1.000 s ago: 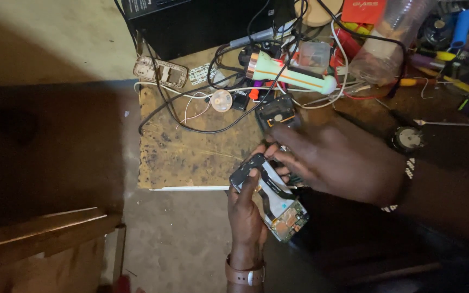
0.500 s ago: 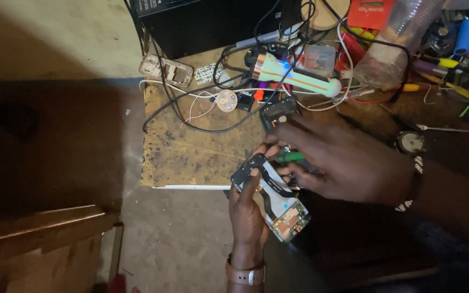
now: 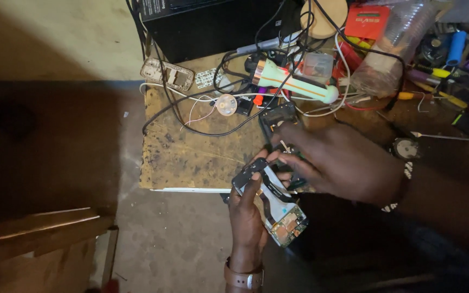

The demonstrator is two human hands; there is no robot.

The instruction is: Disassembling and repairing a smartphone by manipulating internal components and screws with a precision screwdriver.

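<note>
Holding an opened mobile phone (image 3: 276, 205) with its back cover off, the left hand (image 3: 249, 220) grips the body from below, thumb along the near edge; the circuit board and a pale flex ribbon face up. The phone sits in the air just off the front edge of the stained wooden worktop (image 3: 191, 157). The right hand (image 3: 338, 161) is curled over the phone's upper end, fingers pinched on a small dark tool or part; which one cannot be told, as the fingers cover it. Judged from this, the step in hand is work on the exposed internals near the top of the board. The next move calls for a steady left-hand grip and fine fingertip control. A pale green torch (image 3: 294, 84), tangled cables (image 3: 207, 103) and a bare phone frame (image 3: 166, 73) lie behind.
</note>
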